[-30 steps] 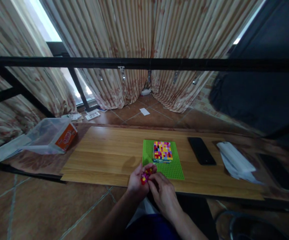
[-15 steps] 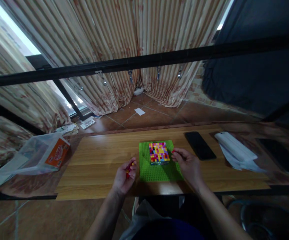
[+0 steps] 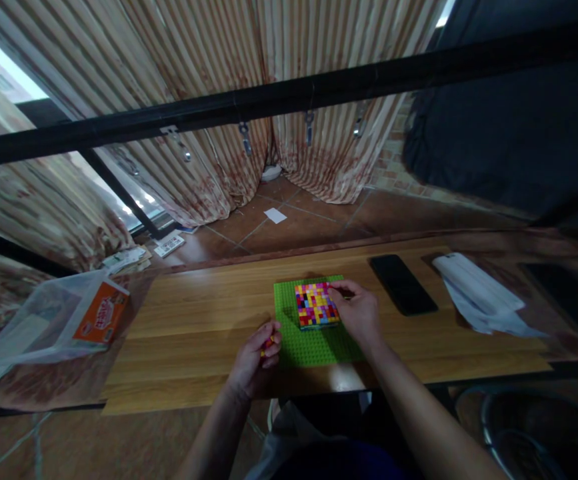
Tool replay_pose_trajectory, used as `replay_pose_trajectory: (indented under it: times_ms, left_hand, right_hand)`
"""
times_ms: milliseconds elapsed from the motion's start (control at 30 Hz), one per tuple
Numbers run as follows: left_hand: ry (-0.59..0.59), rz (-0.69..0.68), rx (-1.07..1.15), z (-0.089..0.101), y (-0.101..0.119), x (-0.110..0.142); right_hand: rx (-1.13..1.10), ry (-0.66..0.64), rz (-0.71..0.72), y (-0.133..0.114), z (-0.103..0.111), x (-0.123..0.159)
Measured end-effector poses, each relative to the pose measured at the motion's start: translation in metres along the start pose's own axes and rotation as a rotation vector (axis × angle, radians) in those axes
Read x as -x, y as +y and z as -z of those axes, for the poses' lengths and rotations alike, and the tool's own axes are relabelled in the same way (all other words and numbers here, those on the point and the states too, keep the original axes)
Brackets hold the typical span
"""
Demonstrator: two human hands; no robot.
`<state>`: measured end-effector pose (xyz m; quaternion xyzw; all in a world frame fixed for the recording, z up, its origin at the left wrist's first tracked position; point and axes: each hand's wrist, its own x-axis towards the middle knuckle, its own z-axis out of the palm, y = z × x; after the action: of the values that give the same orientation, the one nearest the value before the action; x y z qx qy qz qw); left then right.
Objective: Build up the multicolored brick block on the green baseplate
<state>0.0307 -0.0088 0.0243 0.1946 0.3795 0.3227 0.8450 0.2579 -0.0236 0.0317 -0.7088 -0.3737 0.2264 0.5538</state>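
Where the block stack sits: on the green baseplate (image 3: 303, 350), block stack (image 3: 313, 308) near its middle, top a patchwork of small colours.
Right hand: right hand (image 3: 359, 310) at the stack's far right corner, thumb and fingertips drawn close; cannot tell whether a brick is between them.
Left hand: left hand (image 3: 256, 353) curled round loose bricks (image 3: 267, 344), just beside the plate's left edge.
Table: phone (image 3: 403, 285) lies right of the plate on the wooden table (image 3: 193, 327).
Corner risk: off-centre pressure could tip or crack the stack's edge.
Spill risk: a loosening left grip might drop bricks.
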Motion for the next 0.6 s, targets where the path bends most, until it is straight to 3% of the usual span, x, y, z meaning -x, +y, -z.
replay_pose_trajectory:
  times_ms: [400,600]
  left_hand:
    - [-0.002,0.003,-0.042,-0.001,0.001,0.0]
    - [-0.01,0.005,-0.049,-0.001,0.001,-0.001]
  right_hand:
    - [0.032,0.149,-0.035,-0.007,-0.013,0.009]
    - [0.061,0.151,0.004,-0.006,-0.014,0.009]
